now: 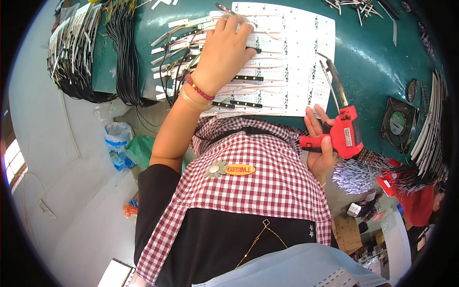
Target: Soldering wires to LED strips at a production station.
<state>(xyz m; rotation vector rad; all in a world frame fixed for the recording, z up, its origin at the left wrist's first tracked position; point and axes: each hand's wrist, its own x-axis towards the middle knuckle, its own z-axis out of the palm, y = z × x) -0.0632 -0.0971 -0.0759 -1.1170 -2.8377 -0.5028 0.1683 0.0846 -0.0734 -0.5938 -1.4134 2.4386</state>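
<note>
My left hand [224, 52] reaches over a row of short black LED strips [247, 78] with thin wires. Its fingers are bent together, and the thumb lies apart beside one strip. A dark, narrow piece [224, 8] at the fingertips is smeared by motion, so what they grip is unclear. The strips lie across a white printed sheet [310, 48]. At the right of the sheet, my right hand [318, 148] is closed around the red handle of a soldering gun [348, 134]. Its metal tip points away from me, next to a thin feed tube [330, 81].
A green tabletop [363, 62] carries the work. Bundles of black wires [124, 52] and white-tipped leads [74, 52] hang over its left edge. At the right are a black fan [399, 125], long pale tubes [428, 124] and bunched wires [354, 177]. Bags [119, 143] sit below left.
</note>
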